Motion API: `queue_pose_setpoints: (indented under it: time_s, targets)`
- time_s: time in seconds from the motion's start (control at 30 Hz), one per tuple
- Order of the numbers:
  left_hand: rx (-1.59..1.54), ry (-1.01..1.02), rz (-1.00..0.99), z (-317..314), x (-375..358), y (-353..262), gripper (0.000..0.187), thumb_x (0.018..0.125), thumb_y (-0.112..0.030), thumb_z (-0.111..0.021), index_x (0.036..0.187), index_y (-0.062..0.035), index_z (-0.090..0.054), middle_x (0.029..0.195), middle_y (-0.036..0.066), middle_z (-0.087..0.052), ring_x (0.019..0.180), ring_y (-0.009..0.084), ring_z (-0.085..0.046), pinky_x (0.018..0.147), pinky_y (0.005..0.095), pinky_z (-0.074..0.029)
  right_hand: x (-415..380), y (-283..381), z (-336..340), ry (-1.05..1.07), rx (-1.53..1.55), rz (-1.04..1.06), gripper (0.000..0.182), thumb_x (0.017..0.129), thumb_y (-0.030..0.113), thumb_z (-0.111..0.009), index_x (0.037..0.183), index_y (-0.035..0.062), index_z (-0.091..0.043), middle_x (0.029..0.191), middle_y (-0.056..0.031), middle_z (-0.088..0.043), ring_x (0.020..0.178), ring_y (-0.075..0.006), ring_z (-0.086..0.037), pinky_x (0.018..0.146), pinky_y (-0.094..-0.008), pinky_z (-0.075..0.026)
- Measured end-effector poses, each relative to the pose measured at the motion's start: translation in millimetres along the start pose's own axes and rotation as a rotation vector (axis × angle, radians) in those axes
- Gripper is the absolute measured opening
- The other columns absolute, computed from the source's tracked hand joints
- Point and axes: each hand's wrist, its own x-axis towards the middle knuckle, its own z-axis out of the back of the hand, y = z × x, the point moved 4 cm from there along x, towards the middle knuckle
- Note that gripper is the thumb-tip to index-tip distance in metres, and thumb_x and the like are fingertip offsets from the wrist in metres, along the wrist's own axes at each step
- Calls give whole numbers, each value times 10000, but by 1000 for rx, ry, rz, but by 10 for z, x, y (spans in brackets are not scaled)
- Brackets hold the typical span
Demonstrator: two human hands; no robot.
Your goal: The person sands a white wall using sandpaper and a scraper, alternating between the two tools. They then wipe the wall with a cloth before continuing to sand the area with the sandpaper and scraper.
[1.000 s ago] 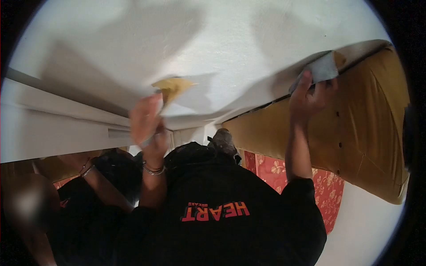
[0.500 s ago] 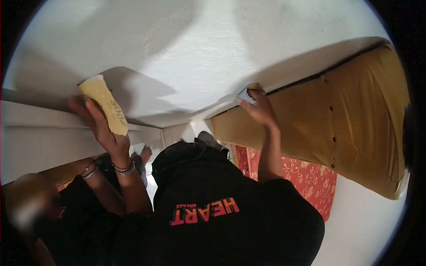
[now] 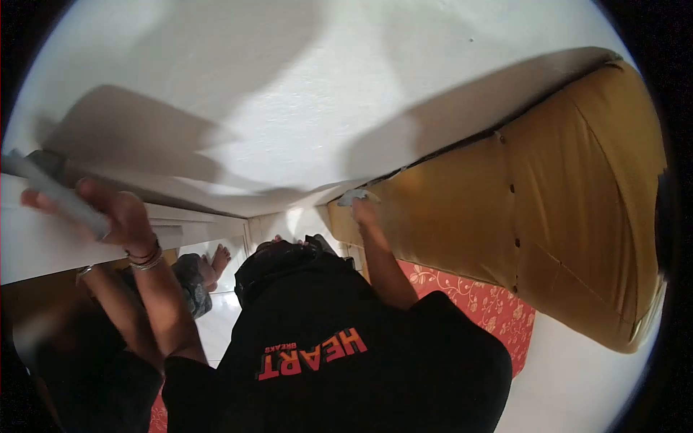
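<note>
My left hand [image 3: 119, 216] grips a folded sheet of abrasive paper [image 3: 61, 195] at the far left, its pale grey side showing between the fingers. Bracelets circle that wrist. Beside the top edge of the gold padded panel [image 3: 447, 195], my right hand [image 3: 364, 211] is closed on a small pale grey piece of paper [image 3: 352, 196]. This piece is close to the white wall [image 3: 310, 94]; whether it touches the wall I cannot tell.
Along the left runs a white ledge [image 3: 43, 249]. Below it shows another black-clothed figure's arm [image 3: 115, 303], possibly a reflection. A bare foot [image 3: 220, 260] is on the pale floor. Red floral fabric [image 3: 476, 303] lies under the gold panel.
My left hand has moved left and down, turning its paper from the yellow face to the grey side. My right hand has moved left and down along the panel's edge.
</note>
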Motion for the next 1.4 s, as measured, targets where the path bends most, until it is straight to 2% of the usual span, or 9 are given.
queue_pose_setpoints:
  time_s: [0.17, 0.4, 0.47, 0.57, 0.73, 0.87, 1.0, 1.27, 1.4]
  targets:
    - [-599, 8, 237, -127, -177, 381, 423, 892, -128, -454, 1227, 102, -335, 1143, 228, -475, 957, 285, -514, 848, 425, -414, -289, 348, -35, -50, 528, -34, 455, 844, 228, -495, 1240, 38, -379, 904, -121, -580, 809, -213, -572, 720, -376, -463]
    - [-329, 20, -163, -459, -107, 34, 526, 849, -188, -424, 1318, 19, -305, 1370, 273, -208, 1296, 430, -121, 1024, 540, -146, -416, 928, 199, -287, 1400, 339, 514, 898, 407, -411, 1258, 43, -366, 1303, -52, -372, 1154, -224, -362, 1033, -374, -197]
    - [-384, 79, -106, -557, -212, 113, 534, 860, -198, -402, 1328, 25, -273, 1380, 259, -201, 1298, 436, -89, 1021, 555, -120, -373, 998, 169, -342, 1569, -193, 520, 900, 442, -354, 1264, 71, -378, 1300, -48, -394, 1185, -252, -352, 1018, -419, -234]
    - [-56, 163, -268, -702, -549, 268, 438, 847, -163, -423, 1232, 19, -321, 1277, 208, -279, 1192, 382, -160, 939, 504, -170, 402, 581, 13, -272, 1706, -214, 495, 885, 475, -333, 1234, 136, -425, 1275, -44, -426, 1183, -257, -364, 978, -504, -274]
    - [1438, 182, -1079, -1124, -1213, 441, 86, 753, 18, -597, 809, -27, -645, 827, 59, -623, 758, 142, -573, 625, 234, -475, 1196, 36, -124, -57, 1690, 147, 481, 868, 490, -350, 1190, 151, -464, 1240, -53, -458, 1135, -264, -414, 936, -546, -310]
    - [1299, 362, -1080, -1143, -1303, 391, 124, 725, 36, -603, 824, -27, -643, 849, 58, -621, 741, 134, -550, 610, 229, -456, -292, 1302, 287, -69, 1700, -144, 527, 887, 479, -280, 1228, 105, -430, 1261, -70, -442, 1163, -278, -401, 957, -536, -298]
    - [1148, 334, -1068, -902, -1140, 158, 217, 761, 43, -566, 616, -119, -560, 653, -45, -509, 614, 40, -431, 496, 197, -361, -434, 1406, 427, 12, 1794, -155, 482, 897, 431, -280, 1227, 115, -434, 1275, -102, -425, 1190, -297, -369, 964, -606, -231]
    - [1089, 180, -996, -982, -1210, 197, 187, 770, 38, -559, 662, -115, -567, 697, -31, -521, 647, 69, -442, 533, 212, -377, 746, 494, -157, -21, 1797, -171, 521, 888, 473, -254, 1231, 124, -431, 1283, -99, -420, 1185, -292, -380, 967, -584, -245]
    - [1076, 195, -954, -911, -1148, 176, 112, 785, -5, -533, 746, -109, -544, 787, 12, -482, 727, 124, -413, 593, 262, -356, -120, 1143, 154, -40, 1673, -264, 559, 873, 529, -236, 1228, 147, -438, 1284, -82, -422, 1178, -282, -393, 962, -557, -272]
